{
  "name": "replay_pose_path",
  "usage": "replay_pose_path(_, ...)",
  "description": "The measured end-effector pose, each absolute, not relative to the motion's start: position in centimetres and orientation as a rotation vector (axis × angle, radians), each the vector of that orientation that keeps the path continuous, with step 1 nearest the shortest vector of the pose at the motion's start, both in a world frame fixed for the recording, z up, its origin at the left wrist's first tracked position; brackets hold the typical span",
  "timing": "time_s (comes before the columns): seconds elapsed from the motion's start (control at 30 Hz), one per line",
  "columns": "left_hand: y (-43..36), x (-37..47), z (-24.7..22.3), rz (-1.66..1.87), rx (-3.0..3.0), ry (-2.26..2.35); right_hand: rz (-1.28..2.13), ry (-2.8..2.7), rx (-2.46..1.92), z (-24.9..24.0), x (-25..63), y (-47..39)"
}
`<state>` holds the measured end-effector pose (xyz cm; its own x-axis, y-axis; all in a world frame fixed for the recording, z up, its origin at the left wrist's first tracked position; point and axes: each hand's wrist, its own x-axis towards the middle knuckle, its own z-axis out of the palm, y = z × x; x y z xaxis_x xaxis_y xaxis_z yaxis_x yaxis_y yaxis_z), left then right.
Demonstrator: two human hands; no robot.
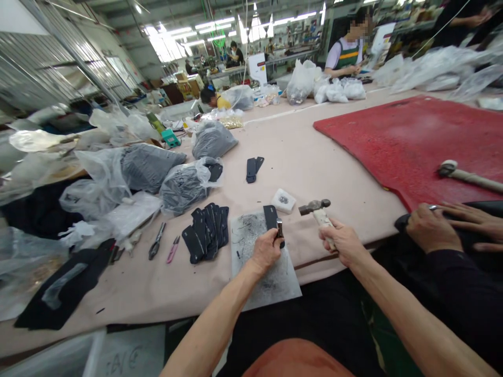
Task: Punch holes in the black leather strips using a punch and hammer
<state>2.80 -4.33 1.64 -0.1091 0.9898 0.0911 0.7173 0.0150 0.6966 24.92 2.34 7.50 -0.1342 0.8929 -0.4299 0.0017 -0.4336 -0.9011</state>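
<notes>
My left hand [268,248] is closed around a short metal punch [279,228], held upright over a dark fabric piece [270,215]. That piece lies on a pale board [251,277] covered in black marks and scraps, and my hand hides part of it. My right hand [342,242] grips the wrapped handle of a ball-peen hammer [314,207], its head raised to the right of the punch. Behind the board sits a white block [283,201] with a dark smudge on top. Left of the board is a fanned stack of dark pieces [205,230].
Pink thread snips [173,249] and pliers [157,242] lie at the left. Plastic bags of dark pieces [184,183] stand behind them. Two more dark pieces [253,168] lie farther back. A co-worker's hands [436,228] are close on my right, near a red mat [393,141] and another hammer [471,175].
</notes>
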Motion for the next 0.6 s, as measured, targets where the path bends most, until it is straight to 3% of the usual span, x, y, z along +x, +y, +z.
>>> replay_pose_path(0.23, -4.1, 3.0, 1.7, 0.792, 1.761, 1.917, 0.916, -1.768, -1.133, 19.7, 25.9, 0.3)
replay_pose_path(0.47, -4.2, 2.8, 1.4, 0.847, 1.785, 1.916, 0.645, -2.430, -1.059, 18.1, 24.8, -0.2)
replay_pose_path(0.6, -4.2, 2.8, 1.4, 0.862, 1.762, 1.915, 0.537, -2.372, -1.034, 20.7, 25.0, 0.0)
